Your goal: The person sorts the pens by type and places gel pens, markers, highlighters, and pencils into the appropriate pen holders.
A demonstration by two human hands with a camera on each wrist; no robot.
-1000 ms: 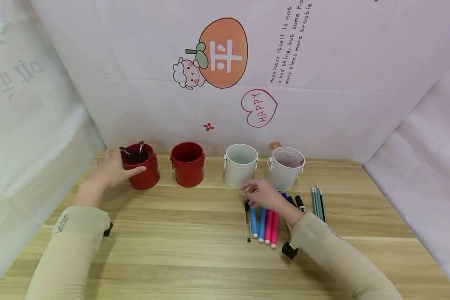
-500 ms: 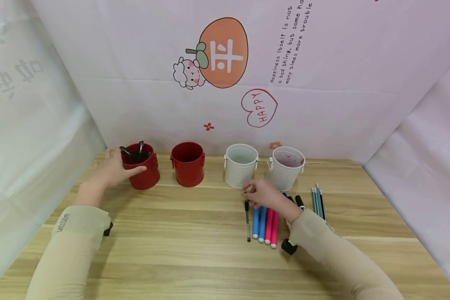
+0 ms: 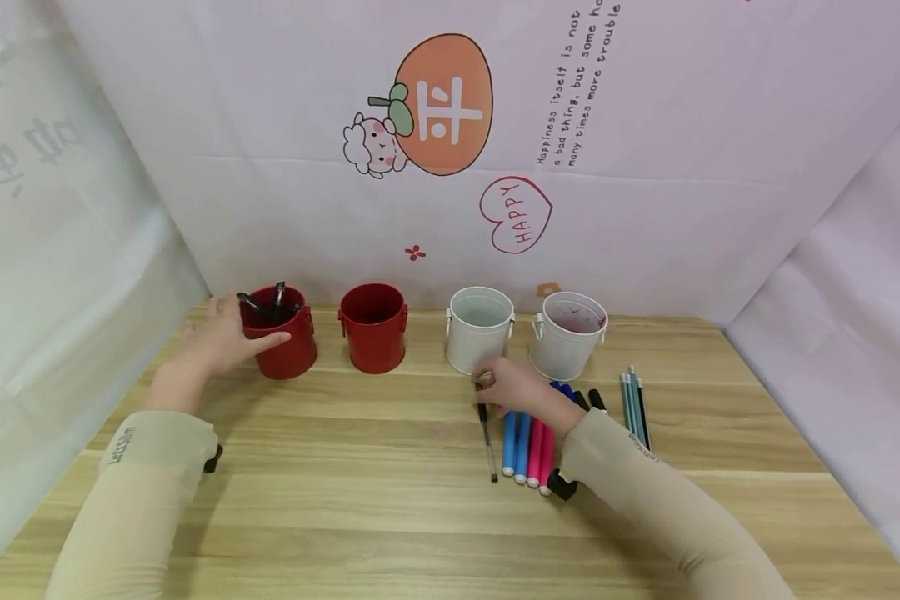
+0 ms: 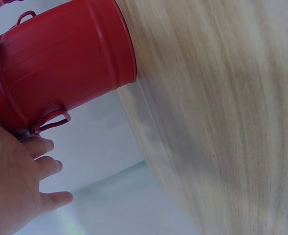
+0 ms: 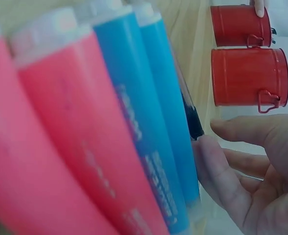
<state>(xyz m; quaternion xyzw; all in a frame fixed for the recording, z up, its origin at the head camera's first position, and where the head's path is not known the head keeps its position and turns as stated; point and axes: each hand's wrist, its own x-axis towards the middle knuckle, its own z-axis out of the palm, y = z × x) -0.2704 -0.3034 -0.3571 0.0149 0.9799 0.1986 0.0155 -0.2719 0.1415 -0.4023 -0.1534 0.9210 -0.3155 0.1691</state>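
Observation:
My left hand rests against a red bucket, its thumb along the front and its other fingers loosely spread by the handle. Black pens stand in that bucket. My right hand pinches the upper end of a clear-barrelled pen with a black grip, which slants on the table. In the right wrist view, the pen's black grip meets the index fingertip, and the thumb is a little apart. Blue markers and pink markers lie just right of the pen.
Another red bucket, a white bucket and a second white bucket line the back of the table. Pencils and black-capped markers lie at the right. A printed cloth hangs behind.
My right hand has shifted slightly left, and the pen's upper end has moved left with it, so the pen lies more slanted. The left hand has stayed on the red bucket.

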